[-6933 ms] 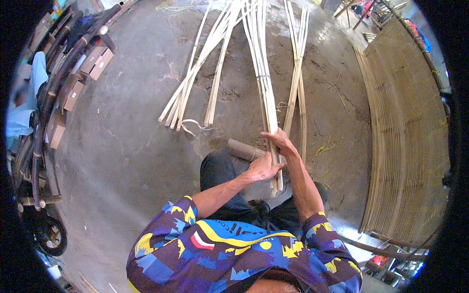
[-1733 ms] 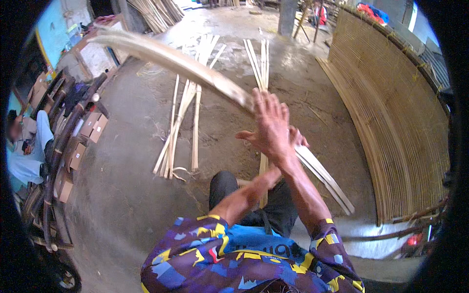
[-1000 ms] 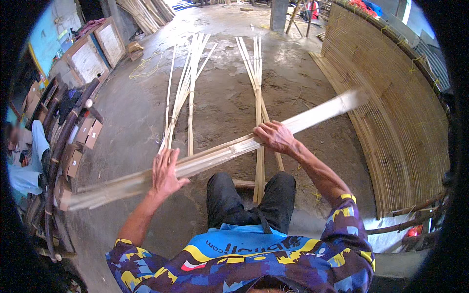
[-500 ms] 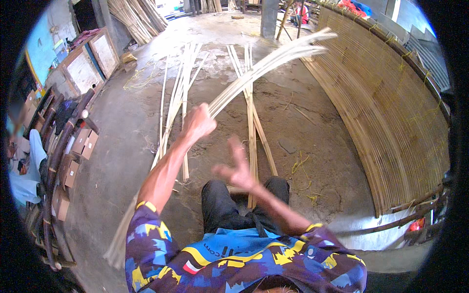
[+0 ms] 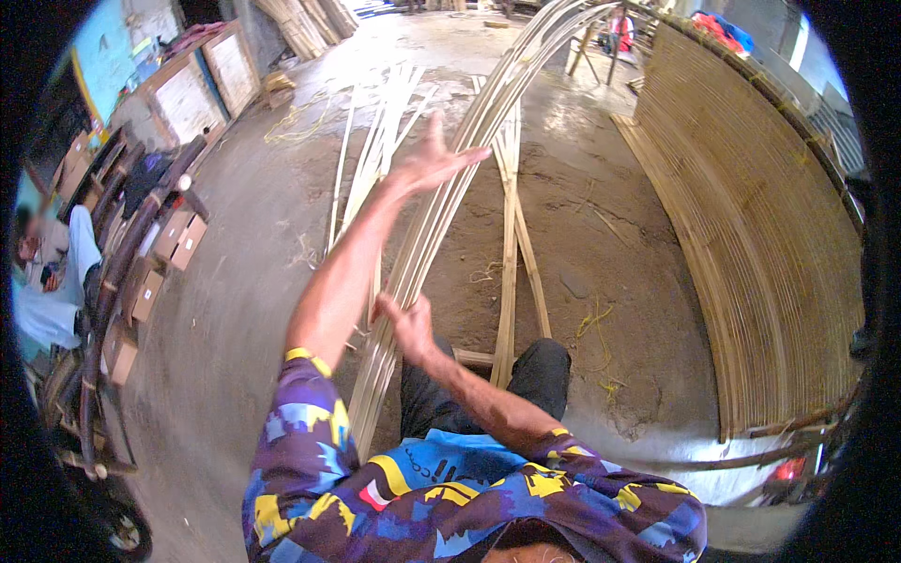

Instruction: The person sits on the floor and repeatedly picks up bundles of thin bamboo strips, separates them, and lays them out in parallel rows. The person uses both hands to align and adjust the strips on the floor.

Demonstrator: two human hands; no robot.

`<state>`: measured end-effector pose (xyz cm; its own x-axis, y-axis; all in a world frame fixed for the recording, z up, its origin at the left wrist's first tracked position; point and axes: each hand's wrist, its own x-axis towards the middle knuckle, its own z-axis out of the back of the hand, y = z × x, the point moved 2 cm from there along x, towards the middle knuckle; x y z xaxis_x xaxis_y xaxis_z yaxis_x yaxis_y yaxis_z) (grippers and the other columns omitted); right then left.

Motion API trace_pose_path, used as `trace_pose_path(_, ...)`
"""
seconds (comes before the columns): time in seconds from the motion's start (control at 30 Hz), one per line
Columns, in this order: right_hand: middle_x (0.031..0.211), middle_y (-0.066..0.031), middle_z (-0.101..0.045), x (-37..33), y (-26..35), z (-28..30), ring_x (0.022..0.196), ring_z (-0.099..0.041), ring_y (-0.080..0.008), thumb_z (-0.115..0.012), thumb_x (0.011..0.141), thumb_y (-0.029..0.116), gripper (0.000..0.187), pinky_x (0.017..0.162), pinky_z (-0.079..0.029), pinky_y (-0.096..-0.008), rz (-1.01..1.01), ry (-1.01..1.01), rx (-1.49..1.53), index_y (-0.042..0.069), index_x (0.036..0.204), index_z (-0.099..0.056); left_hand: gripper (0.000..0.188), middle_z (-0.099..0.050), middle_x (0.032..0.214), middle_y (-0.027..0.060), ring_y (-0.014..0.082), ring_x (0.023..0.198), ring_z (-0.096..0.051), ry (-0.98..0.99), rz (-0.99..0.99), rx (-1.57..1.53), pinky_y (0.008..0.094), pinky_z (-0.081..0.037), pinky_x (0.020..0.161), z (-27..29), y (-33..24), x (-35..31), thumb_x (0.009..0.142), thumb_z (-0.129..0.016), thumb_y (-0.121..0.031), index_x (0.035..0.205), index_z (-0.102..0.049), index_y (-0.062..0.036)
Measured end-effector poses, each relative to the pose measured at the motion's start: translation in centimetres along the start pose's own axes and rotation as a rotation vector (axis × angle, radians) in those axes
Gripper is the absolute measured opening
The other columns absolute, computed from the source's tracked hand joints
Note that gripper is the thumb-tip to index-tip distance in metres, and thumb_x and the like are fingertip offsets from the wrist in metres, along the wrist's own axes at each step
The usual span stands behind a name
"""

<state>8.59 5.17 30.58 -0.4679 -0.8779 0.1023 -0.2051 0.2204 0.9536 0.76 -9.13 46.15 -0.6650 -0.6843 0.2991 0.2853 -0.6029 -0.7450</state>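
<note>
A long bundle of thin pale bamboo strips (image 5: 441, 220) slants from beside my left upper arm up to the far right, its far part bowed and fanned. My left hand (image 5: 436, 167) lies against the upper part of the bundle, fingers stretched across it and thumb raised apart. Lower down, near my left knee, my right hand (image 5: 409, 327) grips the bundle from its right side; its fingertips are partly hidden at the strips. On the floor beyond lie more loose strips (image 5: 385, 131) to the left and a few crossed strips (image 5: 510, 253) in front of my knees.
At the right leans a large slatted bamboo screen (image 5: 751, 225). A dark bamboo rack (image 5: 122, 281) with cardboard boxes (image 5: 178, 235) lines the left side. Yellow cord (image 5: 596, 328) lies on the floor at the right. Bamboo poles (image 5: 300, 23) stand at the far left.
The bundle has swung from pointing right to a steeper slant nearer my body. My left hand has loosened its fist and stretched its fingers. My right hand has come left onto the strips.
</note>
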Motion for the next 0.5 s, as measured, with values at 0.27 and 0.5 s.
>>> trace_pose_path(0.27, 0.064, -0.0052, -0.046, 15.0, 2.8, 3.7, 0.056, -0.049, -0.0152, -0.045, 0.080, 0.007, 0.026, 0.055, -0.046, -0.0316, -0.170, 0.234, 0.495, 0.005, 0.105, -0.037, 0.079, -0.042, 0.124, 0.0106, 0.0203, 0.111, -0.041, 0.921, 0.466, -0.485, 0.0329, -0.031, 0.095, 1.3, 17.6, -31.7, 0.062, -0.072, -0.029, 0.124, -0.033, -0.0007)
trace_pose_path(0.5, 0.078, -0.0048, -0.055, 19.9, -8.1, 5.0, 0.068, -0.055, -0.0171, -0.044, 0.084, 0.018, 0.028, 0.064, -0.049, -0.0271, -0.342, 0.301, 0.569, 0.006, 0.109, -0.042, 0.052, -0.060, 0.088, 0.0055, 0.0167, 0.080, -0.056, 0.500, 0.848, -0.622, 0.0277, -0.043, 0.076, -3.5, 17.7, -34.7, 0.060, -0.075, -0.033, 0.098, -0.058, -0.0009)
